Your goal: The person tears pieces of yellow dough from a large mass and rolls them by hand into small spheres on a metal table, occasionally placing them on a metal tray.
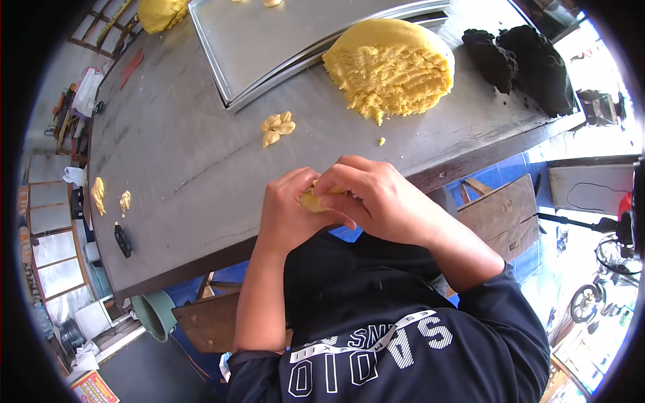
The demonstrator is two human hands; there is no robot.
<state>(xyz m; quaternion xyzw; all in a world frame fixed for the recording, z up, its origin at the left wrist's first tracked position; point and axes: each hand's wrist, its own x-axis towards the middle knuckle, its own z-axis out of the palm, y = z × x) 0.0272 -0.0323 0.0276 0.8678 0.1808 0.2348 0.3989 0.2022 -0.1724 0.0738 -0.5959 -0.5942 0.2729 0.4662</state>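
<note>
A small piece of yellow dough (312,201) sits between my two hands, just over the near edge of the table. My left hand (290,201) curls around it from the left. The fingers of my right hand (366,191) bend over it from the right, pressing at its top. Beyond them lies a little cluster of pale, rounded pieces (277,127) on the grey tabletop. Farther right rests a large mound of yellow dough (396,70), smooth on top and torn on its near side.
A metal tray (269,40) lies at the far side, with pale pieces on it. Dark, crumbly dough (517,64) sits at the right end of the table (181,154). At the left are dough scraps (99,195) and a small black object (122,240). More yellow dough (161,13) lies far left.
</note>
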